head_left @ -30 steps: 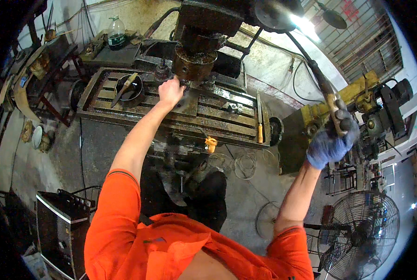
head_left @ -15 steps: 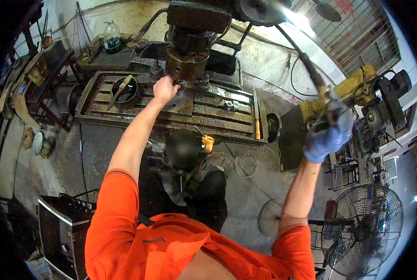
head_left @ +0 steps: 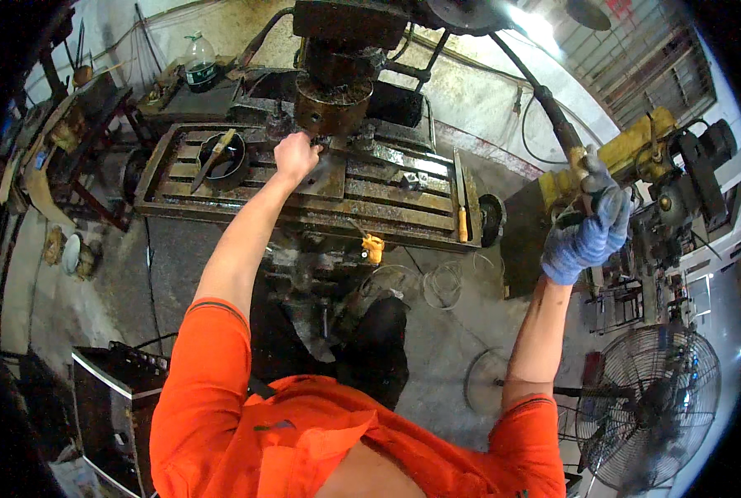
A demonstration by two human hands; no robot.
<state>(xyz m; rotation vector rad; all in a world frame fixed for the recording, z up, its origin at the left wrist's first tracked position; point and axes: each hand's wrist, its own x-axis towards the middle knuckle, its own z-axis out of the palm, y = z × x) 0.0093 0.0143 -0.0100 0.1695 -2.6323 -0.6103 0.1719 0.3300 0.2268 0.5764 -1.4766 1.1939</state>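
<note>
My left hand (head_left: 295,158), bare, is closed just under the round, dirty spindle head (head_left: 332,106) of a drilling or milling machine. A small dark piece shows at its fingertips; what it is I cannot make out. On the right, my right hand (head_left: 584,239) in a blue-grey glove is wrapped round the light-coloured end of a long dark lever (head_left: 557,120), which slopes down from the top of the machine. Beneath the spindle lies the slotted metal machine table (head_left: 387,217). A small metal block (head_left: 413,180) sits on it, right of my left hand.
A black pot (head_left: 227,170) with a brush (head_left: 213,159) across it stands on the table's left. A yellow-handled file (head_left: 462,207) lies at the right end. A yellow device (head_left: 373,248) hangs at the front edge. A large fan (head_left: 648,407) stands at lower right, a yellow machine (head_left: 628,149) behind.
My left hand stays at the spindle, barely shifted. The right hand, blurred by motion before, shows more sharply now, still at the lever's end. The view has shifted slightly.
</note>
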